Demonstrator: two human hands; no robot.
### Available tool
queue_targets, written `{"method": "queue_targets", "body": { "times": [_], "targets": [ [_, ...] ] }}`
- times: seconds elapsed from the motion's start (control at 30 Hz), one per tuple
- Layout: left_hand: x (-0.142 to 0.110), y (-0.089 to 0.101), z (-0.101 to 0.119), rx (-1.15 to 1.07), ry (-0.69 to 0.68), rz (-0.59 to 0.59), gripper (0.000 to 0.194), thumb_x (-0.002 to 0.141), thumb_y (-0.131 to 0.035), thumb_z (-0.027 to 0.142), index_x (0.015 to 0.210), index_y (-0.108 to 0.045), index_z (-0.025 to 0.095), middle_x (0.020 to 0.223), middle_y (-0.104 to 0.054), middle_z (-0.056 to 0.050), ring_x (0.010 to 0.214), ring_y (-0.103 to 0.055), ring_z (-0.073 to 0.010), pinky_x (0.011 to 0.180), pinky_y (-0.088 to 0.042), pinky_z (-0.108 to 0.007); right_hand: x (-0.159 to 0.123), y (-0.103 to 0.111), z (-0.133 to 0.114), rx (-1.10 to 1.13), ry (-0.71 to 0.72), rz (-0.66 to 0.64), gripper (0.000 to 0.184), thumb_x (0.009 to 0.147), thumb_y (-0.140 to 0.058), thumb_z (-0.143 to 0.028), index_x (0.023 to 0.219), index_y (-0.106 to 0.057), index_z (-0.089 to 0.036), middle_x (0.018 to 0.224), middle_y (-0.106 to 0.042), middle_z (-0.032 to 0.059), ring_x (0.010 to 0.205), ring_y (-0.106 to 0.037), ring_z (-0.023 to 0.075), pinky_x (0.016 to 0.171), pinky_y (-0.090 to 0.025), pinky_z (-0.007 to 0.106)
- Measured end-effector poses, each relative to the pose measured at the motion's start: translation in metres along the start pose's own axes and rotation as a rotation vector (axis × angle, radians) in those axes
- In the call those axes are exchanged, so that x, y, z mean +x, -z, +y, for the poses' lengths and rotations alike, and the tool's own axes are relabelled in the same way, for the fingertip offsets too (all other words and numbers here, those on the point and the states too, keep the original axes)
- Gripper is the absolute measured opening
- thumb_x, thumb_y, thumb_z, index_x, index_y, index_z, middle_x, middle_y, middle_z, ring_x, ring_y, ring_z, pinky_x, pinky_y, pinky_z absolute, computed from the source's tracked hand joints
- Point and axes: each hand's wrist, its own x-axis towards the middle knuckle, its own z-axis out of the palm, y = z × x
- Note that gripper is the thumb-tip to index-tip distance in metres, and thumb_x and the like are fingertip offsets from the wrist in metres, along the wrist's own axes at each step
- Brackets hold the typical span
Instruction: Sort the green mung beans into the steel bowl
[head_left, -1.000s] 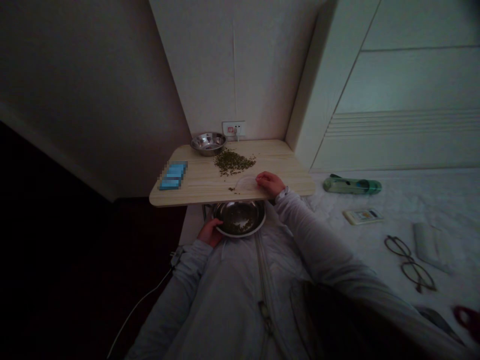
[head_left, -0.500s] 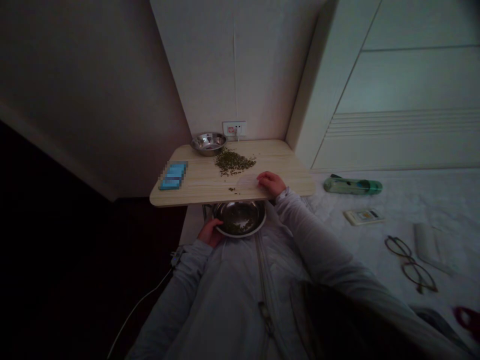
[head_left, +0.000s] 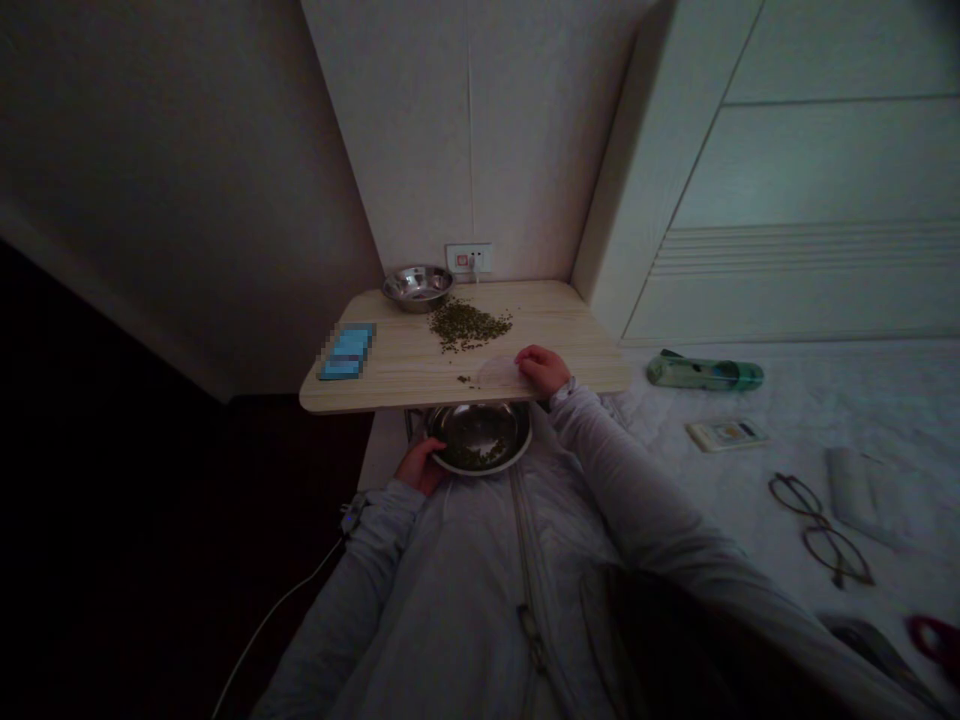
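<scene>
My left hand (head_left: pixel 421 465) grips the rim of a metal bowl (head_left: pixel 448 462) below the table's front edge, its thumb over the inside. Some small greenish bits lie in that bowl. Over the wooden table (head_left: pixel 390 385), my right hand (head_left: pixel 543 370) pinches a thin, see-through, rounded sheet (head_left: pixel 499 373) that lies low against the tabletop. Just left of the sheet sit a few loose bits (head_left: pixel 464 379). Farther back spreads a pile of small green grains or dried pieces (head_left: pixel 469 325); their exact kind I cannot make out.
A second metal bowl (head_left: pixel 418 288) stands at the table's back left, near a wall socket (head_left: pixel 469 258). A blurred blue-screened device (head_left: pixel 347 352) lies at the left edge. On the bed to the right are a green bottle (head_left: pixel 705 372), a phone (head_left: pixel 726 434) and glasses (head_left: pixel 821 530).
My right hand and the clear sheet have shifted very slightly to the right. My left hand and the bowl it holds look still.
</scene>
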Motion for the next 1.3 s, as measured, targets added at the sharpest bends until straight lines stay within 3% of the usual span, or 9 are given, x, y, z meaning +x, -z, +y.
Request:
{"method": "queue_targets", "body": {
  "times": [0.27, 0.87, 1.3],
  "targets": [
    [0.0017, 0.0017, -0.0012, -0.005, -0.012, -0.036, 0.038, 0.057, -0.044, 0.002, 0.091, -0.057, 0.011, 0.079, -0.066, -0.005, 0.086, -0.057, -0.0209, 0.076, -0.046, -0.035, 0.0009, -0.0002, 0.0024, -0.055, -0.01, 0.045, 0.014, 0.056, -0.045, -0.026, 0.063, -0.052, -0.017, 0.046, -0.048, -0.0054, 0.047, -0.042, 0.0081, 0.052, -0.034, 0.022],
    [0.0015, 0.0011, -0.0006, 0.0, -0.009, -0.006, 0.031, 0.055, -0.046, 0.001, 0.081, -0.058, 0.013, 0.076, -0.066, -0.005, 0.085, -0.058, -0.0222, 0.074, -0.047, -0.037, 0.0, -0.0002, 0.0014, -0.149, 0.01, 0.015, 0.015, 0.057, -0.044, -0.027, 0.064, -0.054, -0.017, 0.047, -0.05, -0.0045, 0.048, -0.045, 0.0088, 0.051, -0.034, 0.022],
    [0.006, 0.0053, -0.0026, -0.004, -0.002, -0.058, 0.038, 0.056, -0.045, 0.002, 0.091, -0.057, 0.012, 0.08, -0.066, -0.006, 0.085, -0.058, -0.0215, 0.075, -0.046, -0.037, 0.0005, -0.0006, 0.0024, -0.096, 0.012, 0.01, 0.015, 0.056, -0.045, -0.029, 0.064, -0.051, -0.017, 0.048, -0.05, -0.0045, 0.048, -0.044, 0.0084, 0.052, -0.034, 0.022]
  ]
}}
